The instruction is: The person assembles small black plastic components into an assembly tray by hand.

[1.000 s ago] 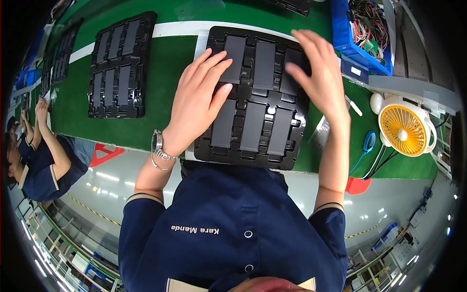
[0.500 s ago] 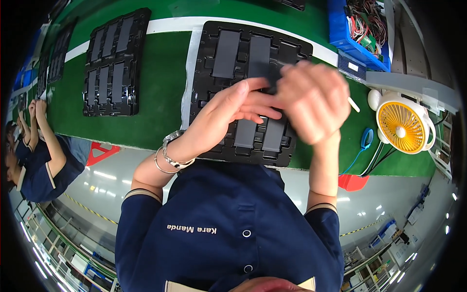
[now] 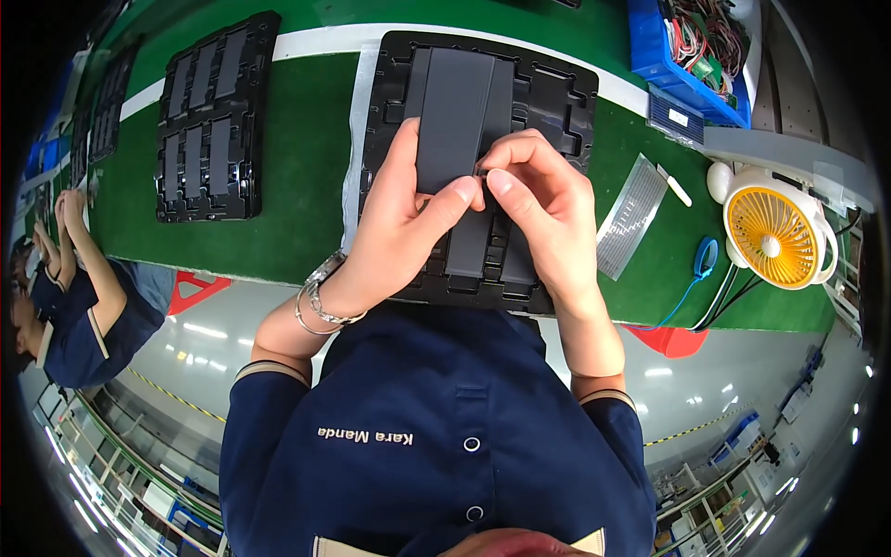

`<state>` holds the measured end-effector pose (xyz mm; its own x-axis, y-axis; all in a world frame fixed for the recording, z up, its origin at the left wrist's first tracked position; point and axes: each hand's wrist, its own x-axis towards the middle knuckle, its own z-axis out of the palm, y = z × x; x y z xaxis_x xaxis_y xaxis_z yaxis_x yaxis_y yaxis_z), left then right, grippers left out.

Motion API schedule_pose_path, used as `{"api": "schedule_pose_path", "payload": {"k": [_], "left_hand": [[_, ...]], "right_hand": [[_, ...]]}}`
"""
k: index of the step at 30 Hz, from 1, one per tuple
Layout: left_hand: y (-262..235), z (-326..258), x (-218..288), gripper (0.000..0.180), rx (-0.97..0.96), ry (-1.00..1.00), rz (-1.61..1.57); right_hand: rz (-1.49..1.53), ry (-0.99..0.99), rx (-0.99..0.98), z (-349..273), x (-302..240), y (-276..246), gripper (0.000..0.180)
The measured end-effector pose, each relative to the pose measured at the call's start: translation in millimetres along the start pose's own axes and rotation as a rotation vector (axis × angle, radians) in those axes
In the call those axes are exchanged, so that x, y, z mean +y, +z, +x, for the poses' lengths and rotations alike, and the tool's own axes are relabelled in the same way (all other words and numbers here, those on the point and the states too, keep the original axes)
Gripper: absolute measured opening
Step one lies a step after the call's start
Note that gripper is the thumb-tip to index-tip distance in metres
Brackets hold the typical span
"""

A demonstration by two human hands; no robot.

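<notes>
My left hand (image 3: 401,218) is closed round a dark grey, flat rectangular block (image 3: 453,107), raised above a black moulded tray (image 3: 390,84). Its fingers lie along the block's left side, and the thumb is at the near end. At the block's near right corner, the thumb and forefinger of my right hand (image 3: 543,200) pinch together. A small dark bit shows at those fingertips, too small to name. More grey blocks sit in the tray's pockets, partly hidden under my hands.
A clear sheet with grey strips (image 3: 633,218) lies on the green mat (image 3: 311,158), beside a white stick-like piece (image 3: 675,186). Farther right stand a yellow-and-white fan (image 3: 768,235) and a blue bin of wires (image 3: 682,65). Another filled black tray (image 3: 209,121) lies left; a co-worker (image 3: 88,288) sits beyond.
My hands have come together over the tray, the right one moving left. A grey block is now held up in my left hand. The strip sheet at the right has come into sight.
</notes>
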<state>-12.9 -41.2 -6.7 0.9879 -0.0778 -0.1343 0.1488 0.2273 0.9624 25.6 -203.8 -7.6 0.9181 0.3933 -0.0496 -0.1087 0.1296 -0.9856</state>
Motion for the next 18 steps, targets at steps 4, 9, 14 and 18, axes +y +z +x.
{"api": "schedule_pose_path", "payload": {"k": [4,9,14,18], "left_hand": [[0.5,-1.6,-1.7,0.036,0.009,-0.021,-0.026],[-2.4,-3.7,-3.4,0.041,-0.002,0.077,0.148],[1.5,-4.3,2.1,0.045,0.049,0.134,0.386],[2.6,-3.9,-2.7,0.047,0.089,0.242,0.629]], "right_hand": [[0.047,0.045,-0.03,-0.3,-0.4,0.5,0.005],[0.002,0.022,-0.015,-3.8,-2.4,3.4,0.005],[-0.193,-0.112,-0.004,-2.5,1.8,1.5,0.005],[-0.334,-0.19,0.051,-3.2,4.3,3.2,0.005]]}}
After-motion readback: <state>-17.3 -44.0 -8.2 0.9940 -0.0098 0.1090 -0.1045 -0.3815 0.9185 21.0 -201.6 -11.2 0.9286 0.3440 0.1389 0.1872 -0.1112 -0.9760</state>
